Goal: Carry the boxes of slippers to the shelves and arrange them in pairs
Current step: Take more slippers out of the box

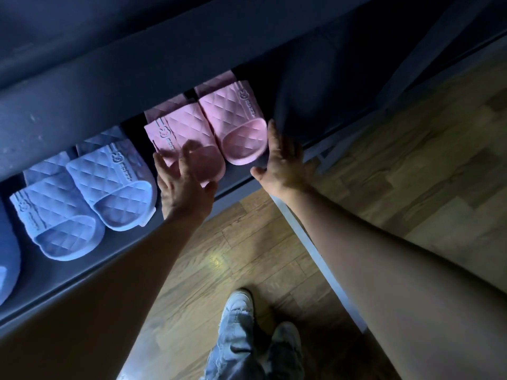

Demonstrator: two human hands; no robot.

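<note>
Blue slipper (8,256) cut off at left edge, left hand (183,185) blurred, perhaps touching pink slipper (189,133)

Head camera looks steeply down, close above the shelf (236,183).

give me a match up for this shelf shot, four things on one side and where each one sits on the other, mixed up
Things:
1 pink slippers
2 lilac slippers
3 left hand
4 right hand

Places:
a just right of the pink pair, fingers straight
b left part of the shelf
c on the shelf, right of the lilac pair
d fingers spread over a pink slipper

Pairs: 1-c, 2-b, 3-d, 4-a
</note>
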